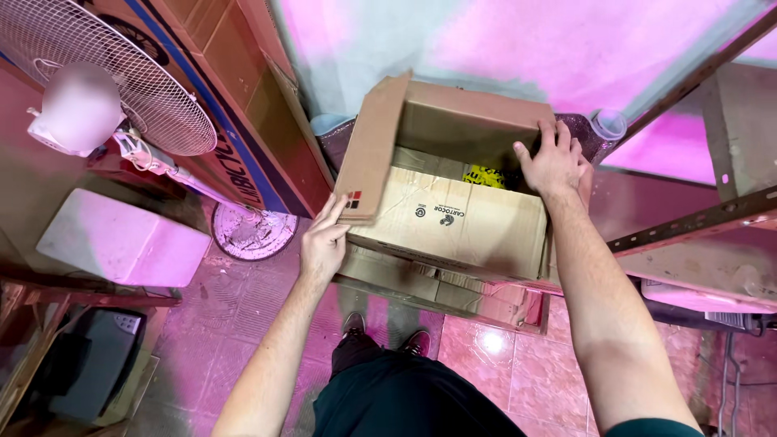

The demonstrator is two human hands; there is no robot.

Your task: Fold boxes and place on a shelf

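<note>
The left hand (322,243) and right hand (554,162) are pressing open-palmed, not clamped, against opposite sides of the open brown corrugated cardboard box (453,218) beside the white pedestal fan (121,89), likely light, stiff-walled, best gripped low.

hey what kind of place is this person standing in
Probably a storeroom or shop back room. Both hands are on an open cardboard box resting on flattened cardboard, a metal shelving frame stands at the right, and a pedestal fan sits on the tiled floor.
</note>
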